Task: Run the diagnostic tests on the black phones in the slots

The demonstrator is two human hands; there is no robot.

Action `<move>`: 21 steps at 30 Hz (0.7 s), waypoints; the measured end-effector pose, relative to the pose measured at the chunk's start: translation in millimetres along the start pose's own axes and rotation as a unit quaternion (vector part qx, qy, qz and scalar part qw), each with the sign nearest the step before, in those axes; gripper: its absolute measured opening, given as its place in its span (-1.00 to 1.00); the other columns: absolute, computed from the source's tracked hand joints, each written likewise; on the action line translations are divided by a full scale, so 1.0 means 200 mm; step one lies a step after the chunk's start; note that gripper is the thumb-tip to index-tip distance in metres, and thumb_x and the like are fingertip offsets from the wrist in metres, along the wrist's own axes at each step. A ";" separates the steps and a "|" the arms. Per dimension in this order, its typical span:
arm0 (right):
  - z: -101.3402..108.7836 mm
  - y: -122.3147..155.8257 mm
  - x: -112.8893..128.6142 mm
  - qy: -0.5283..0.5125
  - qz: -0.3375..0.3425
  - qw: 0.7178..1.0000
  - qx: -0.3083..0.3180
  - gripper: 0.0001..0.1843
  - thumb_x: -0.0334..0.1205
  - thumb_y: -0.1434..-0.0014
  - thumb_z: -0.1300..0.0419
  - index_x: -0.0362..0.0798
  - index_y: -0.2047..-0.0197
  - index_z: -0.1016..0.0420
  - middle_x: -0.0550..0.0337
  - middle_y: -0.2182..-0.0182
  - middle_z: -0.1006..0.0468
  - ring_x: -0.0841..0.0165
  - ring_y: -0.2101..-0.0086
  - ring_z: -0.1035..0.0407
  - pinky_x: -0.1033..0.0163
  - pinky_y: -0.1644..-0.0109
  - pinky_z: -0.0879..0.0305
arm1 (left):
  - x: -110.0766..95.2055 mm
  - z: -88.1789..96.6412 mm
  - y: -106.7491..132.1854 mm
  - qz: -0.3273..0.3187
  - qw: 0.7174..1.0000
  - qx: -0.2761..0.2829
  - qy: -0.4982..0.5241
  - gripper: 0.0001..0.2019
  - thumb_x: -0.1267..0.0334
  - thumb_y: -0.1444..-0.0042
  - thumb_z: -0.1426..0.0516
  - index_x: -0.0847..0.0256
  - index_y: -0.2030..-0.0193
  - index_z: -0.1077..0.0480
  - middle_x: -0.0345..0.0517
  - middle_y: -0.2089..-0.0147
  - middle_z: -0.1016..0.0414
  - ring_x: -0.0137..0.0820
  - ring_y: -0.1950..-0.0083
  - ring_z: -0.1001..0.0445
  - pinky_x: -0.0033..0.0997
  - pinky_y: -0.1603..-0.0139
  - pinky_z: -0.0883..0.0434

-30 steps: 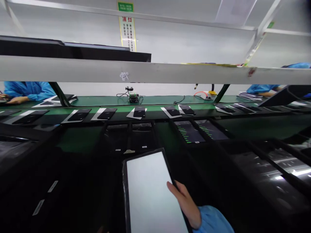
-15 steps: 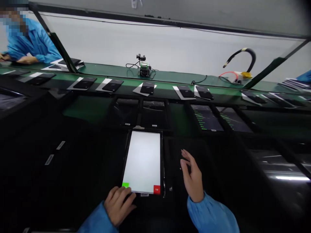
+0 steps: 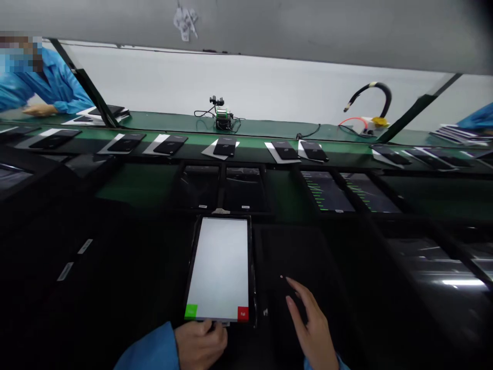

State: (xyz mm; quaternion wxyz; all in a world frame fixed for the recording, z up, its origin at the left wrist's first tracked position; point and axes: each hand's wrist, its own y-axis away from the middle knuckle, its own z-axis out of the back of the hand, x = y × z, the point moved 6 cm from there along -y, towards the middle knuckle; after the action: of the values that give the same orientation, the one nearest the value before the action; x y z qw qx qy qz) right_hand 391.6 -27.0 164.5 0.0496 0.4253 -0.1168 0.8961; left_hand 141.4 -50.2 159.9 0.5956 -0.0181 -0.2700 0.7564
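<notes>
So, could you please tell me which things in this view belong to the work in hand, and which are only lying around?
Work in hand:
white-screened tablet
left hand, at the tablet's lower edge
right hand, apart from it

Probably just lying around:
two screens with green lines
black devices on white sheets
small cabled apparatus
curved black tube

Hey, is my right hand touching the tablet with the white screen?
No, your right hand is off to the right of the tablet, with a visible gap between them.
</notes>
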 end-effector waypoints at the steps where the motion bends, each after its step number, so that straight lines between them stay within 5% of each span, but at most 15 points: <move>1: -0.01 0.01 0.01 0.008 0.012 1.000 0.007 -0.63 -0.05 -0.30 -0.01 0.15 -0.15 -0.30 0.16 -0.05 -0.44 0.25 -0.04 -0.38 0.06 -0.06 -0.44 | -0.01 0.00 0.00 -0.008 1.000 0.004 -0.004 -0.78 0.34 -0.17 0.00 0.17 0.29 -0.49 -0.17 0.25 -0.45 -0.40 0.14 -0.32 -0.36 0.28 -0.28; 11: -0.17 0.04 0.14 0.087 0.117 0.986 0.084 -0.64 -0.16 -0.30 -0.01 0.18 -0.16 -0.27 0.18 -0.06 -0.43 0.25 -0.05 -0.36 0.06 -0.09 -0.42 | 0.08 0.10 -0.05 0.025 0.999 0.005 -0.028 -0.72 0.47 -0.16 0.04 0.24 0.29 -0.50 -0.19 0.24 -0.50 -0.41 0.12 -0.33 -0.41 0.31 -0.28; 16: -0.17 0.02 0.18 0.100 0.153 0.981 0.060 -0.62 -0.20 -0.30 -0.01 0.16 -0.18 -0.21 0.15 -0.07 -0.42 0.24 -0.05 -0.36 0.04 -0.07 -0.44 | 0.11 0.15 -0.04 0.045 0.998 -0.020 -0.037 -0.66 0.50 -0.20 0.08 0.19 0.36 -0.50 -0.35 0.26 -0.55 -0.54 0.15 -0.35 -0.52 0.34 -0.25; 19: -0.12 -0.03 0.19 0.106 0.161 0.981 0.037 -0.60 -0.19 -0.31 0.00 0.16 -0.21 -0.19 0.15 -0.06 -0.43 0.23 -0.05 -0.35 -0.01 -0.06 -0.44 | 0.24 0.24 -0.06 0.100 0.991 -0.047 -0.077 -0.61 0.55 -0.20 0.13 0.18 0.32 -0.49 -0.38 0.29 -0.57 -0.58 0.20 -0.36 -0.49 0.37 -0.19; 21: -0.09 -0.07 0.19 0.106 0.162 0.981 0.025 -0.60 -0.18 -0.31 0.00 0.15 -0.21 -0.19 0.15 -0.05 -0.43 0.22 -0.06 -0.34 -0.03 -0.06 -0.44 | 0.42 0.32 -0.11 0.158 0.978 -0.065 -0.120 -0.64 0.58 -0.18 0.11 0.19 0.26 -0.48 -0.34 0.31 -0.58 -0.54 0.21 -0.38 -0.41 0.36 -0.14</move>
State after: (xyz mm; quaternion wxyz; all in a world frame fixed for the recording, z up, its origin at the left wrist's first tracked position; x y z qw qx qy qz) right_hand 355.8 -9.4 185.7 -0.0945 0.3041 -0.1562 0.9350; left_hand 114.7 5.0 248.8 0.4291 -0.0082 -0.3820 0.8184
